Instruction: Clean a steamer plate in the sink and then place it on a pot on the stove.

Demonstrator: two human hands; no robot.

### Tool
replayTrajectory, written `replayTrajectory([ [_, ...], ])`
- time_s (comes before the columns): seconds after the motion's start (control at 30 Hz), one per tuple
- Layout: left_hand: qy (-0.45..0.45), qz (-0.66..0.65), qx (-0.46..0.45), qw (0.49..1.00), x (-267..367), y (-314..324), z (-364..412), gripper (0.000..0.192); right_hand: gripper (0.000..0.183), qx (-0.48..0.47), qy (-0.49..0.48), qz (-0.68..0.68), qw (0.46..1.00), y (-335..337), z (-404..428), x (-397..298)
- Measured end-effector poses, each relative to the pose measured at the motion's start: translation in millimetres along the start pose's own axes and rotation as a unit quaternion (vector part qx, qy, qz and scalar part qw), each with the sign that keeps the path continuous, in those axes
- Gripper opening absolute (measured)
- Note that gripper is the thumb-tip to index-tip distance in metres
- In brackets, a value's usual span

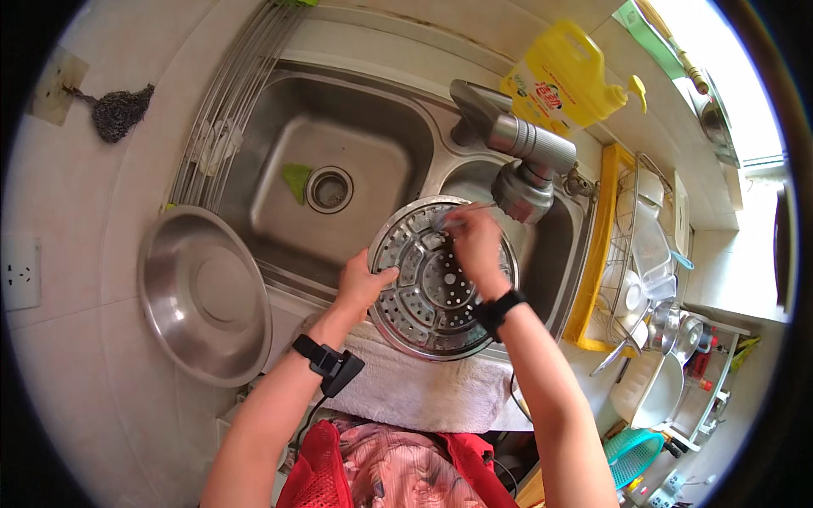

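Observation:
A round, perforated stainless-steel steamer plate [424, 315] is held tilted over the front edge and divider of the double sink. My left hand [363, 284] grips its left rim, with the thumb on the upper face. Over the plate's upper right part, my right hand [475, 240] presses a small greyish scrubber [443, 220] against the metal. The fingers mostly cover that scrubber, so its kind is unclear. Just beyond my right hand hangs the head of the metal faucet [532, 141]. Water drops show on the plate's surface.
The left sink basin [375, 140] has a green leaf-like scrap [295, 182] beside its drain. A steel bowl [206, 295] leans at left. Behind the faucet stands a yellow detergent jug [559, 82]. A dish rack [625, 254] is at right; a towel [413, 387] lies along the front edge.

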State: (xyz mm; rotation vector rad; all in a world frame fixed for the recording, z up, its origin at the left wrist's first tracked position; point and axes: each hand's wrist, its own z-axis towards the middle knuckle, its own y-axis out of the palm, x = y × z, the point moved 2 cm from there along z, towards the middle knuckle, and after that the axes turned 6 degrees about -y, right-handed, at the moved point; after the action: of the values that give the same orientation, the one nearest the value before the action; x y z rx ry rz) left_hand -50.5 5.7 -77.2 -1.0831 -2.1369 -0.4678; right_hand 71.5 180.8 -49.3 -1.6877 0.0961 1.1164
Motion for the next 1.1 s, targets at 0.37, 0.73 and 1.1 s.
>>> replayTrajectory([
  [0.37, -0.002, 0.012, -0.019, 1.000, 3, 2, 3, 0.039, 0.018, 0.022, 0.050, 0.109, 0.993, -3, 24, -9],
  [0.73, -0.007, 0.051, -0.061, 0.997, 16, -6, 12, 0.039, 0.018, 0.026, -0.004, 0.050, 0.998, -10, 18, 13],
  [1.1, -0.003, 0.029, -0.042, 0.999, 12, -9, -39, 0.045, 0.021, 0.008, 0.161, -0.050, 0.986, -47, -29, 56],
])
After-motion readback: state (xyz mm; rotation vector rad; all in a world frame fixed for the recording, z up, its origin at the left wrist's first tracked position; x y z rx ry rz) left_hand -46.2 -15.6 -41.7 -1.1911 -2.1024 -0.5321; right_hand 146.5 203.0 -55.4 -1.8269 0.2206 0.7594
